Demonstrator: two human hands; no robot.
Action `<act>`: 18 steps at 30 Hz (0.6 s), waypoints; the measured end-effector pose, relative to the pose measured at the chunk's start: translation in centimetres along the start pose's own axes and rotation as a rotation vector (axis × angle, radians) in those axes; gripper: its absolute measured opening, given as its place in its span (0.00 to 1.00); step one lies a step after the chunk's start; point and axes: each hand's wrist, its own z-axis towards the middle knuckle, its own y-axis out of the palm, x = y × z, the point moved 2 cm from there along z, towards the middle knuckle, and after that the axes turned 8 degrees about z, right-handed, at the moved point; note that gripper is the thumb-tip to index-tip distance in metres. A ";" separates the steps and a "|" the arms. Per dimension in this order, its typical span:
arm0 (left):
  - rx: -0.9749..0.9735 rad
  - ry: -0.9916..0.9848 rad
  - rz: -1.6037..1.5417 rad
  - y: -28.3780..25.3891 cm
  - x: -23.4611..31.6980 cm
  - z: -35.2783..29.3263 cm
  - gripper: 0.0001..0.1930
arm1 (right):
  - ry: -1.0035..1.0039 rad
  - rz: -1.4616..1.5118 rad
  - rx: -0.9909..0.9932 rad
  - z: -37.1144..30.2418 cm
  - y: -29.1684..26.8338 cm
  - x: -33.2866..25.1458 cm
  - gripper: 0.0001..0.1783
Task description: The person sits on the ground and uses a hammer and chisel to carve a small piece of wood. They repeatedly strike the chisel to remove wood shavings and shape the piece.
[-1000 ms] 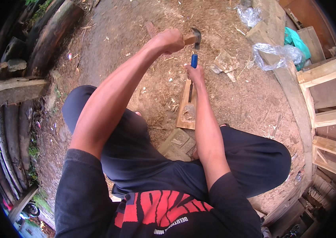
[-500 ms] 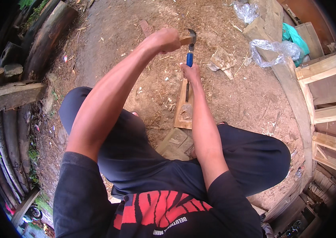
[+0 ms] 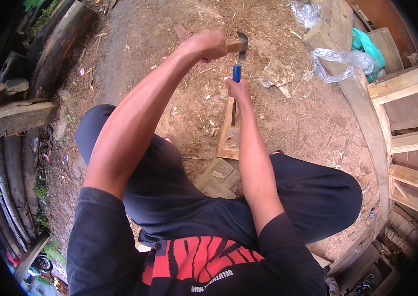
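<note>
My left hand [image 3: 208, 45] grips wooden-handled steel hammer [image 3: 237, 44]; right hand [image 3: 238, 89] fingers clamp blue-handled chisel [image 3: 236, 73] upright on flat carved wooden board [image 3: 230, 129], dirt ground. Clear plastic bag [image 3: 342, 61] lies well right.

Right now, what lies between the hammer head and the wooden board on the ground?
In the head view, the blue-handled chisel, held upright by the right hand, stands between the hammer head and the wooden board.

Wooden-handled hammer [image 3: 236, 46] with dark metal head; chisel [image 3: 235, 81] with glossy blue plastic grip; rough pale wood board [image 3: 230, 130]
</note>
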 end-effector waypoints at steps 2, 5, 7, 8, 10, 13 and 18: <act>0.138 0.020 -0.022 0.1 0.1 -0.1 0.17 | 0.007 -0.013 0.025 -0.1 -0.2 -0.2 0.07; -0.001 0.041 0.116 -0.2 0.5 -0.3 0.17 | 0.004 0.018 0.014 0.0 -0.3 -0.1 0.07; -0.048 0.041 0.115 -0.1 1.0 -0.5 0.17 | 0.016 0.001 0.041 0.5 -0.9 0.0 0.07; 0.009 0.026 0.045 0.3 0.7 -0.7 0.18 | 0.025 -0.003 0.046 0.4 -0.6 -0.1 0.07; 0.073 0.015 -0.011 0.6 0.2 -0.7 0.18 | 0.043 0.000 0.038 0.1 -0.3 -0.6 0.08; 0.027 0.040 0.047 0.1 0.7 -0.6 0.18 | 0.040 0.038 0.019 0.6 -0.8 -0.1 0.08; 0.177 0.023 -0.087 0.3 1.0 -0.5 0.17 | 0.014 0.039 0.035 0.5 -0.8 0.0 0.09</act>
